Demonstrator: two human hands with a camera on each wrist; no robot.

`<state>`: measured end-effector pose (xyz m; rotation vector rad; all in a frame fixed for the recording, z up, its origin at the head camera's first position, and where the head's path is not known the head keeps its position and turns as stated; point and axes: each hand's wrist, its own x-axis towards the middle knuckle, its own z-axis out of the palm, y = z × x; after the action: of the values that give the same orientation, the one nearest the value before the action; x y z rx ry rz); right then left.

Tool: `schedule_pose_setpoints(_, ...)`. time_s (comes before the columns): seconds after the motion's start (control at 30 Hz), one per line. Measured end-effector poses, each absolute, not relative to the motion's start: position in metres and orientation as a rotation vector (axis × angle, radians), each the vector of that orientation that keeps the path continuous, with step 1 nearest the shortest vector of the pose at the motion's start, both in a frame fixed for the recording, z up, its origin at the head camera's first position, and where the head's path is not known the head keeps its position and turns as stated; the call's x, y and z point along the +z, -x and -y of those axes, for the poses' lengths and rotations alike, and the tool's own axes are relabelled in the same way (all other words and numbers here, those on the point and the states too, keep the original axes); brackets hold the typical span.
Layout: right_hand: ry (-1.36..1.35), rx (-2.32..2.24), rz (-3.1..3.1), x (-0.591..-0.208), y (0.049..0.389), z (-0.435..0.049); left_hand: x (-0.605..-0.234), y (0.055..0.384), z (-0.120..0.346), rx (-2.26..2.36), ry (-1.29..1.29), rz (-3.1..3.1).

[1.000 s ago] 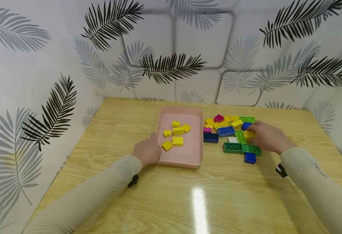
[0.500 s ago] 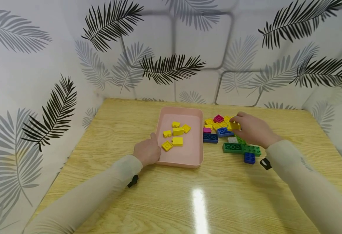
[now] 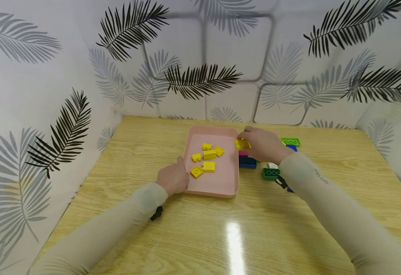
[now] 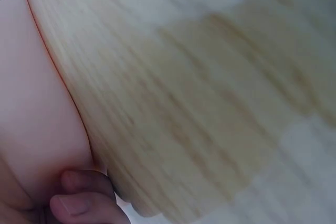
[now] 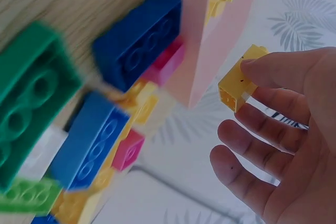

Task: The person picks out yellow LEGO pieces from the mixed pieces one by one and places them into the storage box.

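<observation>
My right hand (image 3: 263, 144) pinches a yellow toy brick (image 3: 243, 144) between thumb and fingers, at the right rim of a pink tray (image 3: 236, 179). In the right wrist view the thumb presses on top of this yellow brick (image 5: 242, 80), and the other fingers spread loosely below. My left hand (image 3: 173, 178) grips the tray's left wall close to its front corner. The left wrist view has curled fingertips (image 4: 86, 205) beside the pink wall (image 4: 47, 103). Several yellow bricks, one a flat-lying brick (image 3: 208, 166), lie scattered inside the tray.
Right of the tray lies a loose group of bricks: a dark blue brick (image 3: 247, 162), a green brick (image 3: 271, 174), a lime brick (image 3: 290, 141), a white brick (image 3: 272, 165) and others partly under my right arm. A patterned wall (image 3: 231, 103) stands behind the wooden table (image 3: 186, 233).
My right hand has carried the yellow brick leftward from the right side of the brick group to the tray's right rim. My left hand and the tray have stayed in place.
</observation>
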<state>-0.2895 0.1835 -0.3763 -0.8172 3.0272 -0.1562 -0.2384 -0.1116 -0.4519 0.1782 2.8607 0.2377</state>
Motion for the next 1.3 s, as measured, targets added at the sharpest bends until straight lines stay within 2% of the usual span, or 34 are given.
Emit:
schedule_pose_setpoints(0.57,0.956,-0.074,-2.874,-0.38,0.315,-0.096,-0.455,0.238,0.112,0.213,-0.191,-2.88)
schedule_pose_setpoints(1.3,0.958,-0.028,-2.784,-0.389,0.327,-0.061,-0.453,0.238,0.115,0.26,-0.202,-2.888)
